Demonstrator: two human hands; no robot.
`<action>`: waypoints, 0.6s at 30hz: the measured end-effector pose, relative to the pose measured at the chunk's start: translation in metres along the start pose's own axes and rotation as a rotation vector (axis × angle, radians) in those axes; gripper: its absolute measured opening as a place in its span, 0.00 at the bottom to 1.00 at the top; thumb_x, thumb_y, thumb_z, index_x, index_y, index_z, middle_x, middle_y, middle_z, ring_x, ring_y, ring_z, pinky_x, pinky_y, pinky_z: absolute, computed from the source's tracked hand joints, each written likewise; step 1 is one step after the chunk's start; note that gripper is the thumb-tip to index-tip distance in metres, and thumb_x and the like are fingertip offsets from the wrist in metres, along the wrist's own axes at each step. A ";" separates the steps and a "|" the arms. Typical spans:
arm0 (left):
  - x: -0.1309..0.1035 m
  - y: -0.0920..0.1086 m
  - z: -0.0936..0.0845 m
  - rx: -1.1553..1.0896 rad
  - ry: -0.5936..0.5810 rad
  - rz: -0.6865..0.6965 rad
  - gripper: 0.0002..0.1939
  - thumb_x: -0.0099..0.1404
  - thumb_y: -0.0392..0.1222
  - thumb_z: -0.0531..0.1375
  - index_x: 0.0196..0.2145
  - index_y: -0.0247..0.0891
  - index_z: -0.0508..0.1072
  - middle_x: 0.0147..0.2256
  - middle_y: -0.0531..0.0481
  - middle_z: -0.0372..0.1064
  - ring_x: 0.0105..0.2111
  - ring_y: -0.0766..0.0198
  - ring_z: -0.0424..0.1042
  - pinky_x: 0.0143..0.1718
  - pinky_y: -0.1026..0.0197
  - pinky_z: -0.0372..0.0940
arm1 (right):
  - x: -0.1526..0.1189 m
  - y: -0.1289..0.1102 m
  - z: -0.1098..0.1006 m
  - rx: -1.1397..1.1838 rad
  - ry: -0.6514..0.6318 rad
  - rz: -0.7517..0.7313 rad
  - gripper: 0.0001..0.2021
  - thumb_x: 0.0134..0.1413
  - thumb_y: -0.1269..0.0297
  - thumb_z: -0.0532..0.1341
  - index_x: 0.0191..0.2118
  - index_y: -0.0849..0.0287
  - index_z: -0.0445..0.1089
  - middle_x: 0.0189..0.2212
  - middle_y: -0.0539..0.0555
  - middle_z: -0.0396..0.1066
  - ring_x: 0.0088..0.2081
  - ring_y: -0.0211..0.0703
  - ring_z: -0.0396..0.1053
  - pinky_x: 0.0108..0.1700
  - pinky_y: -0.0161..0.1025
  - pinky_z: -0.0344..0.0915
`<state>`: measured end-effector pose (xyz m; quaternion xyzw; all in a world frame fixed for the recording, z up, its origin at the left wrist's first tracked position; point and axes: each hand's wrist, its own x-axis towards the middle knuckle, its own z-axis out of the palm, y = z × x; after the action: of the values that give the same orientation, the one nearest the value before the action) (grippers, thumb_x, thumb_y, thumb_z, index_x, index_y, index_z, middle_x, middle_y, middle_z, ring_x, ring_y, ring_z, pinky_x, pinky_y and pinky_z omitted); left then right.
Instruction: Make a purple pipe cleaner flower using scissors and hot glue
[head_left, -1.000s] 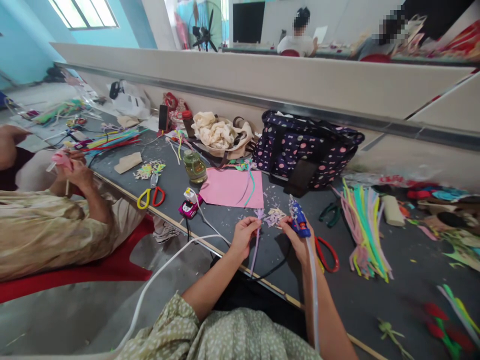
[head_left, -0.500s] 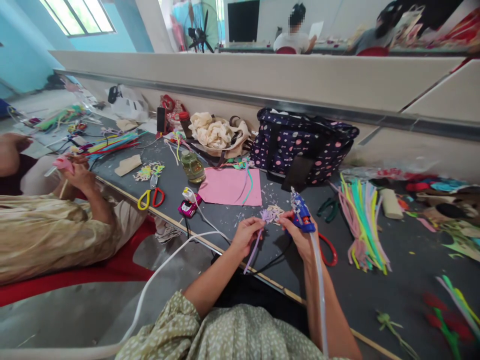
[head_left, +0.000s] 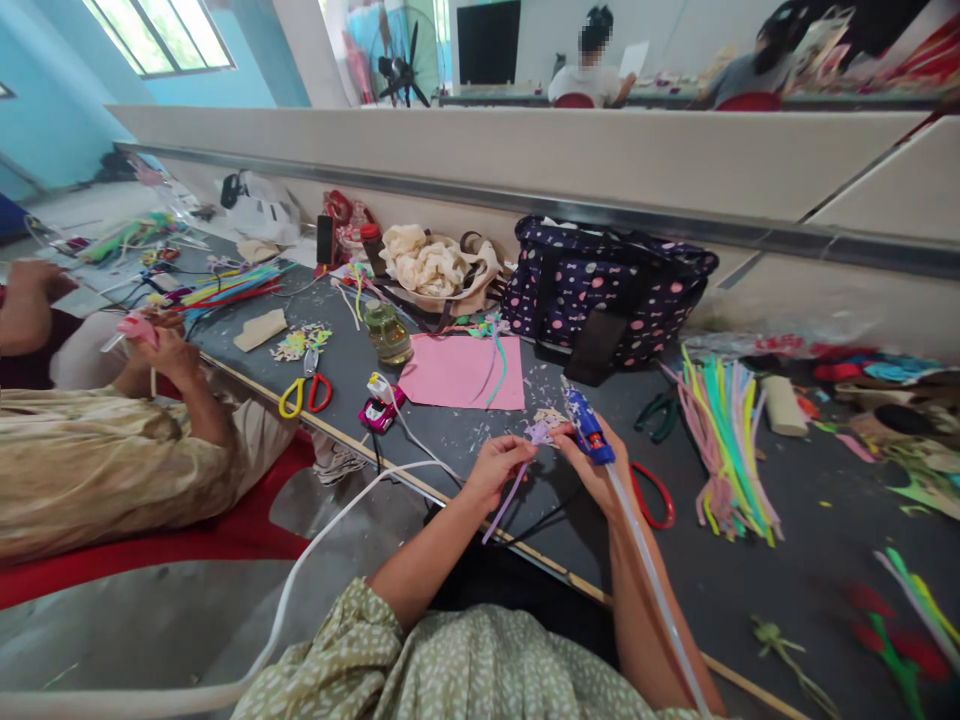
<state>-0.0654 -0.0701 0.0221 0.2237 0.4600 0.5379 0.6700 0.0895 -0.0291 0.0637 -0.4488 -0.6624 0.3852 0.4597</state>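
Holding a lilac pipe-cleaner stem (head_left: 510, 487) in the left hand (head_left: 491, 470), grip pinched together on its upper part, stem slanting down past the desk (head_left: 750, 590) edge toward the lap. Topped with a small pale purple paper flower (head_left: 538, 431), touching or just short of the glue gun's nozzle; hard to tell at this size. Clamped around a blue glue gun (head_left: 586, 429) with the right hand (head_left: 596, 470), grip closed on its body, nozzle aimed up and left at the flower, a clear glue stick (head_left: 652, 590) trailing back along the forearm. Both held low over the near edge of the desk, above paper scraps. Just right of the right hand, red-handled scissors (head_left: 656, 495); farther right, a fanned bundle of coloured pipe cleaners (head_left: 724, 440). Behind the hands, a pink sheet (head_left: 457, 375), a small jar (head_left: 388, 333) and a dotted dark bag (head_left: 600, 285). At far left, another person's hand (head_left: 161, 350) on a pink item.
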 end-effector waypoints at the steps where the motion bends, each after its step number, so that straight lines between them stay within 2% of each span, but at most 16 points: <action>1: 0.000 0.000 0.000 0.006 -0.002 0.000 0.15 0.46 0.46 0.71 0.28 0.33 0.75 0.21 0.54 0.65 0.18 0.74 0.60 0.20 0.67 0.57 | 0.000 0.000 0.000 -0.012 -0.005 -0.009 0.07 0.51 0.59 0.64 0.35 0.56 0.70 0.32 0.52 0.74 0.35 0.44 0.72 0.42 0.42 0.67; 9: -0.005 0.005 0.002 0.041 -0.011 -0.001 0.17 0.45 0.48 0.71 0.26 0.33 0.74 0.20 0.55 0.64 0.16 0.75 0.58 0.20 0.68 0.53 | 0.000 0.011 0.003 -0.061 -0.001 -0.009 0.11 0.50 0.59 0.64 0.39 0.55 0.67 0.33 0.51 0.73 0.33 0.41 0.72 0.38 0.40 0.68; 18: -0.004 0.004 0.002 0.054 -0.004 0.032 0.15 0.44 0.46 0.71 0.25 0.33 0.74 0.19 0.56 0.64 0.15 0.76 0.56 0.20 0.67 0.55 | 0.000 0.022 0.008 -0.101 -0.002 0.002 0.13 0.50 0.54 0.63 0.37 0.56 0.66 0.32 0.51 0.72 0.32 0.42 0.70 0.37 0.41 0.67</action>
<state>-0.0654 -0.0722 0.0279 0.2499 0.4694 0.5357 0.6560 0.0869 -0.0239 0.0413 -0.4717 -0.6811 0.3524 0.4353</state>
